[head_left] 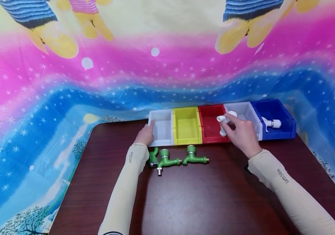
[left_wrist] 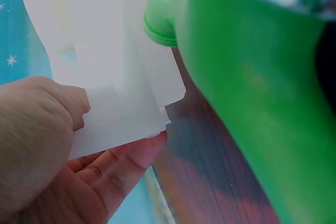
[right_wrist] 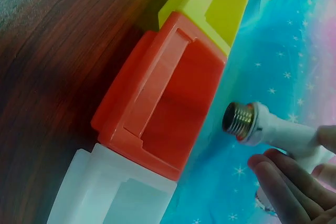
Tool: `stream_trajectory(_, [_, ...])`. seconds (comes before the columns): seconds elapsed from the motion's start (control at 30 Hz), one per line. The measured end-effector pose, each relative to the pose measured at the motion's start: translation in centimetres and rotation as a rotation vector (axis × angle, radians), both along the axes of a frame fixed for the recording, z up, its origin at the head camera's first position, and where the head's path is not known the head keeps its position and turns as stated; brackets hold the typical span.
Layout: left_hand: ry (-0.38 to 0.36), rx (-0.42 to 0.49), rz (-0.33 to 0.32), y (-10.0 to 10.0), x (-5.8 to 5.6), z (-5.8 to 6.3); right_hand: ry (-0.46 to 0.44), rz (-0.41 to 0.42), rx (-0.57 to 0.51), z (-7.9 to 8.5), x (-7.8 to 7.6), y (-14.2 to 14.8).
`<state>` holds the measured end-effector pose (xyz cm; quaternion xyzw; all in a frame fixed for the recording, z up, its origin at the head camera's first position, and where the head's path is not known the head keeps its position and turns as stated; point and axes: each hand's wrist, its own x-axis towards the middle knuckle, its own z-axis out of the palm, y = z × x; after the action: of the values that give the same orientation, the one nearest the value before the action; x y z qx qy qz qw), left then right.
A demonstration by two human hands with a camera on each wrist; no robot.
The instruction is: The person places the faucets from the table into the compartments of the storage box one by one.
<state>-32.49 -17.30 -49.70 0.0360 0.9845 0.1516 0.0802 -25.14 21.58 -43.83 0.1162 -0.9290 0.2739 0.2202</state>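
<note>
My left hand [head_left: 145, 134] grips the left side wall of the white bin [head_left: 162, 128] at the row's left end. In the left wrist view its thumb lies over the wall and its fingers [left_wrist: 131, 163] are on the outer side. My right hand [head_left: 244, 134] holds a white tap [head_left: 222, 119] above the red bin [head_left: 209, 122] and a second white bin [head_left: 245, 111]. The tap's threaded metal end [right_wrist: 240, 120] sticks out beyond the fingers in the right wrist view. Another white tap [head_left: 275, 123] lies in the blue bin [head_left: 283, 112].
A yellow bin [head_left: 187, 125] stands between the left white bin and the red one. Several green taps lie in front of the row: one [head_left: 153, 160] by my left wrist, one [head_left: 167, 161] beside it, one [head_left: 193, 159] farther right. A patterned cloth [head_left: 155, 75] hangs behind the brown table [head_left: 214, 195].
</note>
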Motion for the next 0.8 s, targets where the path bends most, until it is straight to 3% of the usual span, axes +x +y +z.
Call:
stream_trajectory(0.33, [0.022,-0.012,-0.011,-0.1,-0.2,0.0,0.014,-0.024,-0.001,0.3,-0.2,0.0])
stream_trajectory(0.67, [0.016,-0.011,-0.012,-0.1,0.0,-0.1,0.149,-0.002,-0.061,-0.2,-1.4,1.0])
stream_trajectory(0.8, [0.018,-0.021,-0.014,-0.1,-0.1,-0.1,0.116,-0.004,-0.086,-0.2,-1.9,1.6])
